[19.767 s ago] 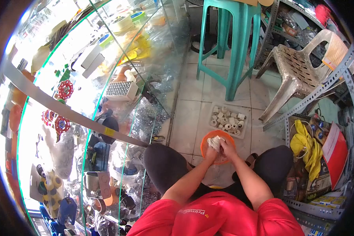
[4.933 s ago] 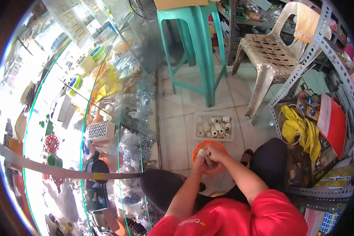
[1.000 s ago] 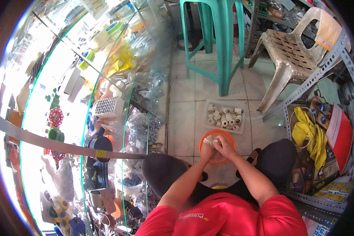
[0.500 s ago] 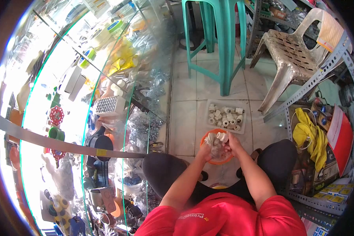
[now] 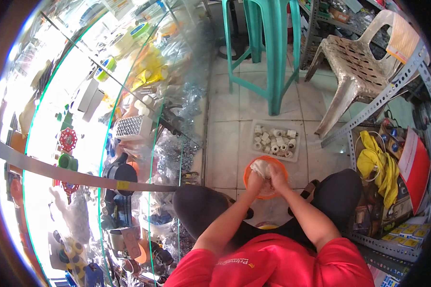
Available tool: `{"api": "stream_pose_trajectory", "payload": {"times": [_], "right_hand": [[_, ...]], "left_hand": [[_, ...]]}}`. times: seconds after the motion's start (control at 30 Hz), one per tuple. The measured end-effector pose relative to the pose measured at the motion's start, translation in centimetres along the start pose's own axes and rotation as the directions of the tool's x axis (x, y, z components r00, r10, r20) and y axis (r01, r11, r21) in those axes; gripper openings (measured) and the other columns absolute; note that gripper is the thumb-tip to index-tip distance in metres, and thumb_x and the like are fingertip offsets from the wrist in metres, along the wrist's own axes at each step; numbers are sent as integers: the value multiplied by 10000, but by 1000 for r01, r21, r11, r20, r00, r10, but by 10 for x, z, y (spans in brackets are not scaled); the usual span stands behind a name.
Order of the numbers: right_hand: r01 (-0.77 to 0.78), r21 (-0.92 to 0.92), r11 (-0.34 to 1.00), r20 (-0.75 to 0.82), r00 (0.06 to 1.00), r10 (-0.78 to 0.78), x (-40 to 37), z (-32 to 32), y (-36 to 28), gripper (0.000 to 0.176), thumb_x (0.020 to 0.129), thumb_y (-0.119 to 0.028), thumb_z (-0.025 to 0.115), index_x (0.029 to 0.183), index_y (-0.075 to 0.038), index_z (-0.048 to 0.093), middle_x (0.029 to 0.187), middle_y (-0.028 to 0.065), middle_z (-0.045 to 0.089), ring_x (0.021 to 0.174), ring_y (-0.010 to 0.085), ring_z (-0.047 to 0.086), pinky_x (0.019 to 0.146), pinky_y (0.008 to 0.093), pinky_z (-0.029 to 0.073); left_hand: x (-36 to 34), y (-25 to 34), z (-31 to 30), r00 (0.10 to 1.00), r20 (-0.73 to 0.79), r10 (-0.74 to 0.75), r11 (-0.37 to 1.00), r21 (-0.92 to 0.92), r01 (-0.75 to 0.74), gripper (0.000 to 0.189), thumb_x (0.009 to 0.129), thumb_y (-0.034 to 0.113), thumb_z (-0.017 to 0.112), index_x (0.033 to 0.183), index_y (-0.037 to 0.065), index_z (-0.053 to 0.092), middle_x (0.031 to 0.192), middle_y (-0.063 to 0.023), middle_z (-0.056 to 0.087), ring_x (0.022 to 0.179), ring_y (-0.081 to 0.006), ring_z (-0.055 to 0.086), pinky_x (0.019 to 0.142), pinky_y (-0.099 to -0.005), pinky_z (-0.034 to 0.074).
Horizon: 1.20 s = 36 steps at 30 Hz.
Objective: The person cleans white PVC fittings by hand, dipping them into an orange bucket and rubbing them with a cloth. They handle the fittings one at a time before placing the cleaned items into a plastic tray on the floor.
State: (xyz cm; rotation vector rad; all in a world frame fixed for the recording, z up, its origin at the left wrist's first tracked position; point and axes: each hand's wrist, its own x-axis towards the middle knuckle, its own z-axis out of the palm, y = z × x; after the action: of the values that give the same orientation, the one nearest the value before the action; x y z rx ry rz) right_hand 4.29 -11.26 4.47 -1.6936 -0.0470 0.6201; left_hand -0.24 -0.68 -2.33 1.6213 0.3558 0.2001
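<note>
**Both hands bunching a cloth over the bowl**

My left hand is clenching the cloth. I'm judging it soft, light and limp, best gathered by the fistful. My right hand is squeezing it too, over the bowl.

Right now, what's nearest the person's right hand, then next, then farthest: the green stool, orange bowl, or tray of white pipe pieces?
1. The orange bowl, right under the right hand.
2. The tray of white pipe pieces, on the floor just beyond the bowl.
3. The green stool, farther back, past the tray.
</note>
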Motion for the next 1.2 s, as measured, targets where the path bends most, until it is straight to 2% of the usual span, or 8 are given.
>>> {"api": "stream_pose_trajectory", "payload": {"times": [0.13, 0.23, 0.27, 0.4, 0.63, 0.77, 0.83, 1.2], "right_hand": [[-597, 408, 691, 359, 800, 480, 0, -22, -26, 343, 853, -398, 379, 881, -79, 500, 655, 46, 505, 453, 145, 470, 423, 284, 369], [137, -162, 977, -37, 989, -145, 13, -6, 23, 349, 847, -385, 416, 880, -45, 487, 676, 56, 507, 502, 166, 491, 482, 314, 403], [411, -455, 790, -42, 876, -480, 20, -1, 43, 352, 848, -380, 421, 885, -36, 482, 695, 62, 511, 537, 176, 506, 513, 323, 418], [275, -328, 904, 86, 961, -262, 0, -4, 14, 341, 860, -343, 419, 912, -9, 471, 826, 81, 515, 739, 196, 511, 683, 329, 414], [153, 143, 978, 133, 976, -172, -1, -10, -18, 399, 860, -328, 421, 1116, -24, 452, 1060, 124, 507, 1027, 209, 445, 869, 319, 344], [390, -543, 744, 16, 890, -455, 9, 3, 22, 357, 834, -259, 461, 1118, -44, 466, 1061, 154, 508, 1031, 264, 457, 880, 331, 340], [423, -296, 856, 34, 901, -433, 10, -1, 11, 334, 806, -235, 495, 1080, -43, 485, 1025, 159, 523, 998, 297, 471, 855, 353, 355], [344, -313, 885, 125, 939, -320, -2, -8, -32, 249, 833, -221, 484, 992, -33, 515, 885, 83, 547, 842, 198, 518, 745, 300, 397]], "left_hand": [[-11, -3, 7, 989, -9, 150, 961, 238, -143, 250, 818, 164, 383, 936, 2, 533, 864, -131, 580, 841, -267, 538, 698, -365, 420], [-3, -9, 3, 999, -28, -18, 783, 621, 32, 225, 804, 149, 397, 884, 20, 563, 843, -105, 595, 810, -265, 554, 652, -364, 433], [-4, -7, 1, 995, -50, -82, 827, 555, 96, 215, 810, 156, 401, 882, 29, 558, 847, -91, 593, 786, -255, 558, 630, -363, 437], [-8, 19, -4, 968, -70, -240, 969, -69, 236, 190, 836, 200, 414, 885, 61, 533, 844, -46, 578, 714, -216, 567, 580, -357, 453], [-11, 75, -8, 787, 338, -516, 313, -781, 540, 250, 819, 114, 434, 1056, 45, 471, 979, -68, 531, 885, -188, 533, 771, -316, 426], [-23, 92, -3, 966, 235, -106, 979, -147, 143, 289, 845, 173, 397, 1099, 41, 437, 1052, -87, 500, 972, -215, 495, 828, -330, 393], [-17, 45, -14, 966, 246, 75, 954, 264, -141, 319, 853, 217, 383, 1117, 40, 421, 1069, -98, 489, 1005, -221, 475, 842, -335, 380], [-1, -36, 8, 977, -28, -211, 977, 11, 212, 319, 838, 165, 288, 981, -53, 472, 1016, -259, 487, 948, -379, 476, 789, -419, 384]]}}
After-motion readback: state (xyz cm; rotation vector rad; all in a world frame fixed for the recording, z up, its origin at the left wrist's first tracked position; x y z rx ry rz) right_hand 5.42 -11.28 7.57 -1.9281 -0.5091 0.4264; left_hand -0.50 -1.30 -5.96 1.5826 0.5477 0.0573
